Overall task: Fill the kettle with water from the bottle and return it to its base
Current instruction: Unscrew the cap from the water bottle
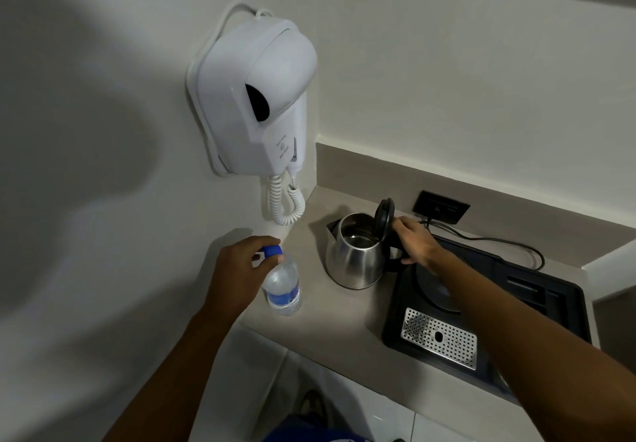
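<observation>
Left hand [237,269] fingers pinching the capped bottle [283,285] at its neck, right hand [414,242] fingers wrapped round the kettle [354,257] handle, steadying the open-lidded vessel, likely for pouring.

Steel kettle [354,259], lid open, stands beside capped water bottle [283,285].

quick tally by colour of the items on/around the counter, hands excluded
Steel: 1, the kettle
Clear with blue cap: 1, the water bottle
Black: 3, the tray, the wall socket, the power cord
White: 1, the wall-mounted hair dryer
Total: 6
</observation>
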`<state>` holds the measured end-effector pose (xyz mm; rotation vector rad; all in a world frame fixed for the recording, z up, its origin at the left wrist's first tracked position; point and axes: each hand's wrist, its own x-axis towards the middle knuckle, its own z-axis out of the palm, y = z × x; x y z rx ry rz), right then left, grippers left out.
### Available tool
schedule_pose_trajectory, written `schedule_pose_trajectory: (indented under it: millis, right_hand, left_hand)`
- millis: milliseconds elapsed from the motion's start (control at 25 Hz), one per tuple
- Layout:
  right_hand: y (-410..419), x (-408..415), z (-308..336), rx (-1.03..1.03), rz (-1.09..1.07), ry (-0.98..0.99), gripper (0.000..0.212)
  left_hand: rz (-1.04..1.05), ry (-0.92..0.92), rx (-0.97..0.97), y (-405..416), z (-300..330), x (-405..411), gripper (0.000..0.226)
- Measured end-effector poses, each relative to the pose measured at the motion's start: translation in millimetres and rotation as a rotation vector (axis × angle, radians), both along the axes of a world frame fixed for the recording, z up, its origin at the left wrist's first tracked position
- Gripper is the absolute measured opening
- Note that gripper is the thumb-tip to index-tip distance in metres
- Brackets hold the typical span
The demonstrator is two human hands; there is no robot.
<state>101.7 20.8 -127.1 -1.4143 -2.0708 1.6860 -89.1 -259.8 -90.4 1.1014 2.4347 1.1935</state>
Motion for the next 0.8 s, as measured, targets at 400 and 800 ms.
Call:
schedule_pose_trajectory:
  millis: [400,800]
  right_hand:
    - [-2.6,2.6,-3.4,0.002,0.016,0.0,0.044]
    - [-8.6,2.3,-5.0,0.008,-0.027,0.019,0.032]
  left_hand:
    - [0.044,0.403,0.141,15.7,9.9,9.1,0.039]
    - [-0.379,-0.137,-0.406,6.4,-164.0,101.8,0.031]
